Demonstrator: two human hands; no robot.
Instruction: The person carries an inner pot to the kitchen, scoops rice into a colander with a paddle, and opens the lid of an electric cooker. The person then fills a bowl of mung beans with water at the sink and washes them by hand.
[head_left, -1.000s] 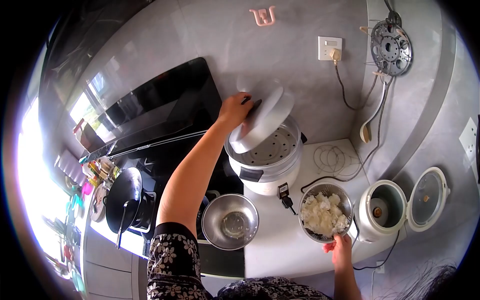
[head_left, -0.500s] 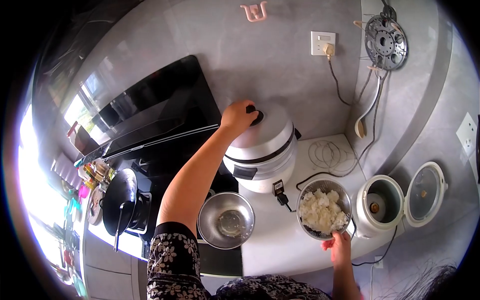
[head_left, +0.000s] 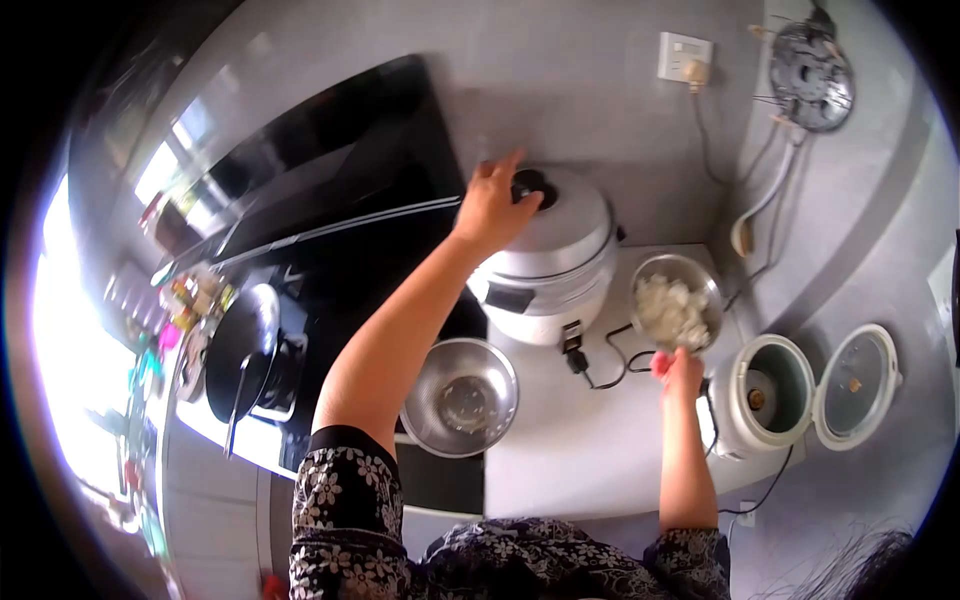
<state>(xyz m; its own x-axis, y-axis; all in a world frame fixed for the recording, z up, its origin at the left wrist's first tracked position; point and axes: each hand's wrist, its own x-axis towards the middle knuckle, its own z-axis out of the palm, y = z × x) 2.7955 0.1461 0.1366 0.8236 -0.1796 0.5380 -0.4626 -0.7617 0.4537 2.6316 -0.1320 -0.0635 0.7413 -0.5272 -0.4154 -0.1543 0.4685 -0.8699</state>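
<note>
Left hand: left hand (head_left: 494, 208) open, fingers spread, thumb over the round black knob (head_left: 545, 190); can't tell if it touches.
Lid: domed silver metal lid (head_left: 575, 220) sits on the silver metal steamer tier (head_left: 560, 290).
Cooker: round white electric cooker (head_left: 535, 328) under the tier, at the back of the white desk (head_left: 570, 460), black plug (head_left: 574, 350) at its front.
Right hand: right hand (head_left: 682, 375) closed on the near rim of the round silver metal bowl (head_left: 675, 264).
Rice: clumped white rice (head_left: 672, 310) inside that bowl, right of the cooker; resting or raised, can't tell.
Second bowl: wider silver metal bowl (head_left: 425, 400) in front of the cooker, left of it, pale bits on its bottom.
Second cooker: white cylindrical rice cooker (head_left: 735, 410) at far right, its hinged lid (head_left: 858, 385) swung open.
Left side: black wok (head_left: 232, 350), long-handled utensil (head_left: 236, 410) in it.
</note>
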